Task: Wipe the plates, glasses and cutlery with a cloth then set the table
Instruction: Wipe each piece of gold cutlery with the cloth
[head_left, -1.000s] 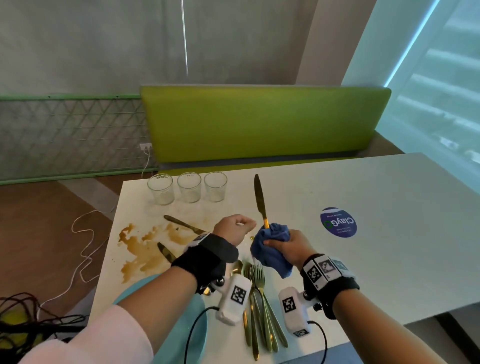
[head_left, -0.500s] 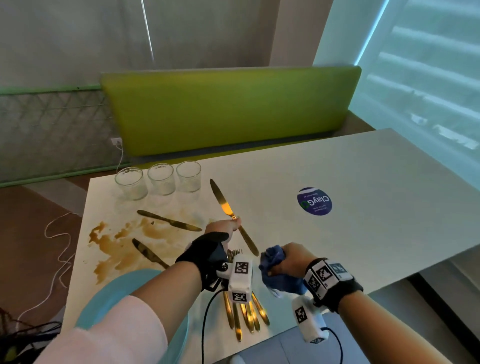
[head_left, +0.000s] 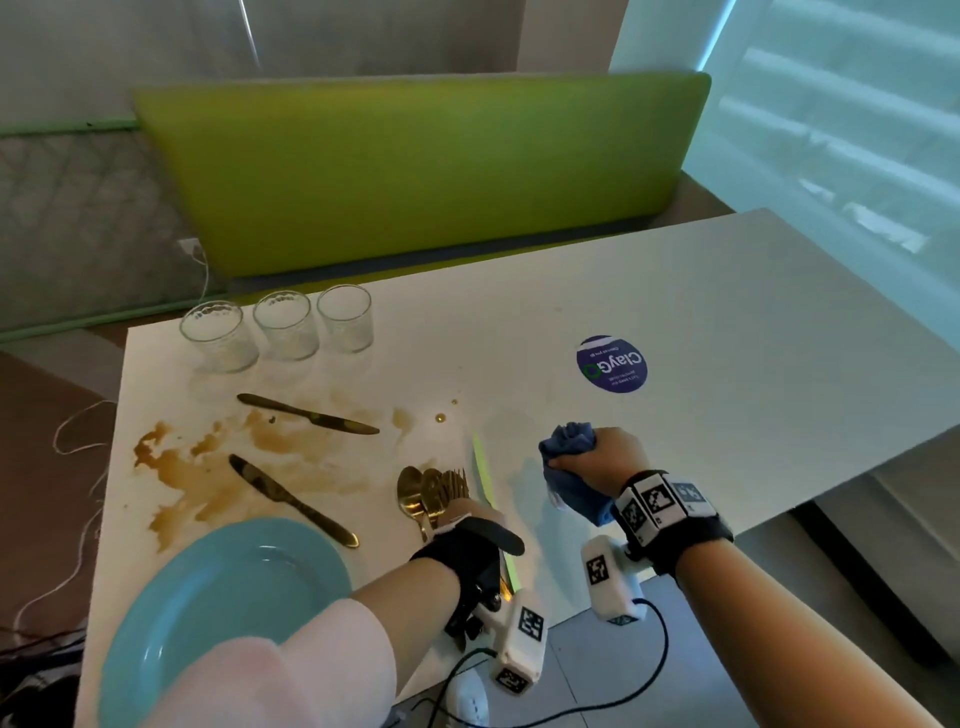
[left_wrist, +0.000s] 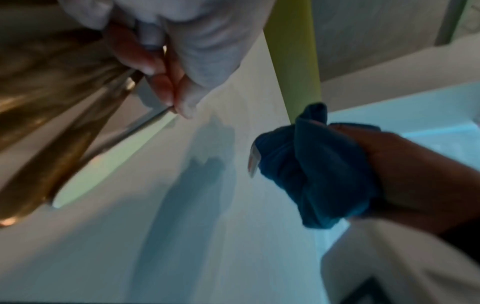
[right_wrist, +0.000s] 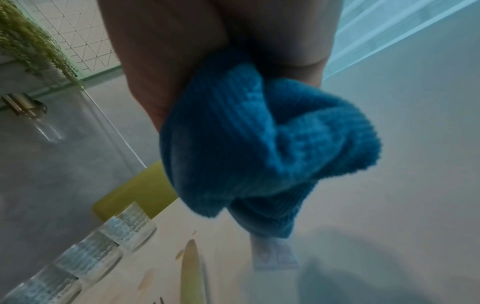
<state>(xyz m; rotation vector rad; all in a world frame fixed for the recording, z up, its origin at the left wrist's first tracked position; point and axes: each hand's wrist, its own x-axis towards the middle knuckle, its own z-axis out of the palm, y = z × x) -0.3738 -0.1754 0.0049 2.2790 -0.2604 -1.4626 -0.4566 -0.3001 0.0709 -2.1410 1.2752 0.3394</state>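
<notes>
Head view: on the white table (head_left: 727, 312), the left hand (head_left: 480, 525) is down near the front edge, pinching the handle of a knife (head_left: 484, 475) whose blade lies flat on the tabletop and mirrors the green bench (head_left: 415, 166). Just left of that blade sits a bunch of gold spoons and forks (head_left: 431, 491). The right hand (head_left: 605, 462) is fisted round a crumpled blue cloth (head_left: 569, 467), a little to the right of the knife and apart from it. Two more knives (head_left: 306, 413) lie in a brown spill (head_left: 208, 467) at the left, a blue plate (head_left: 223, 613) sits at the near left corner, and three glasses (head_left: 283, 327) stand in a row at the far left edge. Left wrist view: thumb and fingers (left_wrist: 161, 86) close on the thin knife handle, the gold cutlery (left_wrist: 52, 144) blurred beside it; the right hand with the cloth (left_wrist: 311, 168) is across the tabletop. Right wrist view: the cloth (right_wrist: 259, 144) bulges out of the closed fist, above the table, with the knife blade (right_wrist: 191, 273) and glasses (right_wrist: 103, 242) below.
</notes>
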